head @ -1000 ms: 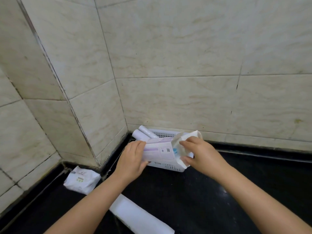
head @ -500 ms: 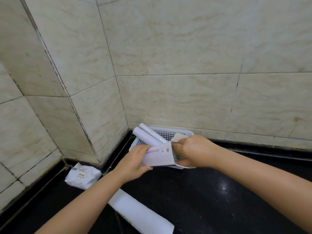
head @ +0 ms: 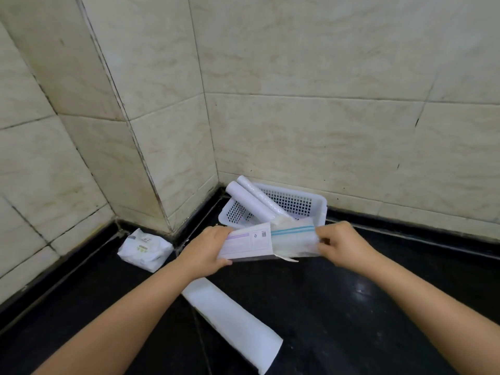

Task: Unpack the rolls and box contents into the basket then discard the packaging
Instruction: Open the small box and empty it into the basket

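Note:
My left hand (head: 203,250) grips the closed end of a flat white and lilac box (head: 247,243), held level just in front of the basket. My right hand (head: 342,246) pinches a stack of clear bags with blue zip lines (head: 293,239), which sticks halfway out of the box's open right end. Behind them the white perforated basket (head: 308,203) stands in the wall corner on the black counter. Two white rolls (head: 253,201) lean in it, their ends over its left rim.
A white wrapped pack (head: 144,251) lies on the counter at the foot of the tiled pillar on the left. A flat white paper sleeve (head: 232,320) lies on the counter between my forearms. Tiled walls close off the back and left.
My right hand went into the box's open end, then moved right, drawing the bags partly out. The left hand kept its hold on the box.

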